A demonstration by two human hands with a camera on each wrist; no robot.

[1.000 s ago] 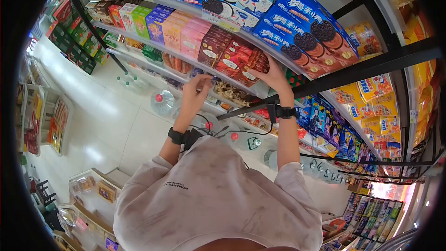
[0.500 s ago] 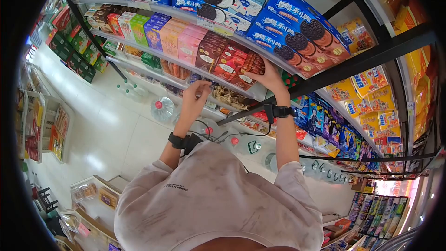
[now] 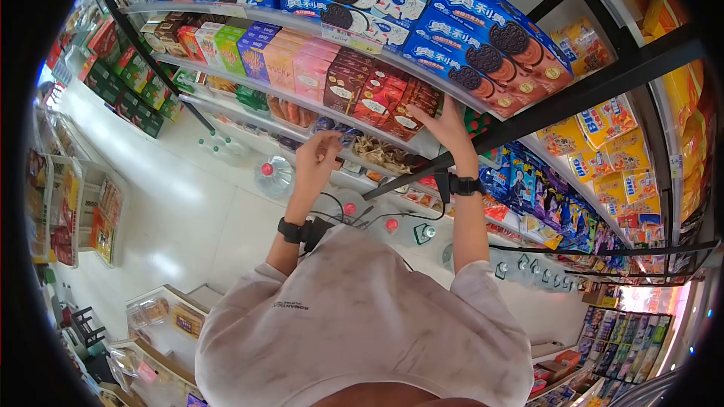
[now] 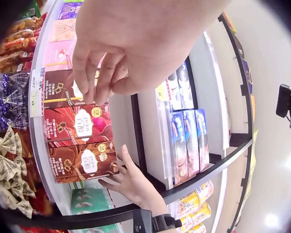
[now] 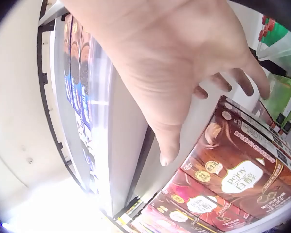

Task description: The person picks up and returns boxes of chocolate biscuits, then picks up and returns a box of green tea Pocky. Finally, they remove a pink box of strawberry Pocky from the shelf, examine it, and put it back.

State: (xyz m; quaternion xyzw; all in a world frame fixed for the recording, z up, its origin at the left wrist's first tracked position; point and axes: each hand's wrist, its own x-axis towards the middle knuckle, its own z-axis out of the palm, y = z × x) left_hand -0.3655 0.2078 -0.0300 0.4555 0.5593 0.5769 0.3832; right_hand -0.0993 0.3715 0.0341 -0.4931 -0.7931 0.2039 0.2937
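Note:
My right hand [image 3: 451, 134] reaches onto the middle shelf at the end of a row of biscuit stick boxes. Its fingers are spread at the side of the brown Pejoy box [image 5: 240, 177], with the thumb near the box's top edge. Beside that box stand the red Pejoy boxes [image 4: 80, 125] and a darker brown box [image 4: 58, 89]. My left hand [image 3: 317, 158] hovers at the shelf front, its fingers loosely bent and holding nothing. In the left wrist view, the left hand's fingers [image 4: 89, 80] overlap the darker brown box and partly hide the pink box [image 4: 58, 52].
Blue Oreo boxes [image 3: 483, 38] fill the shelf above. A black shelf post [image 3: 543, 117] runs diagonally beside my right forearm. Wrapped snacks [image 3: 377, 152] lie on the shelf below, and water bottles [image 3: 273, 177] stand on the floor.
The head view shifts slightly. My right hand stays at the brown box, its thumb now a little higher on it. My left hand barely moves.

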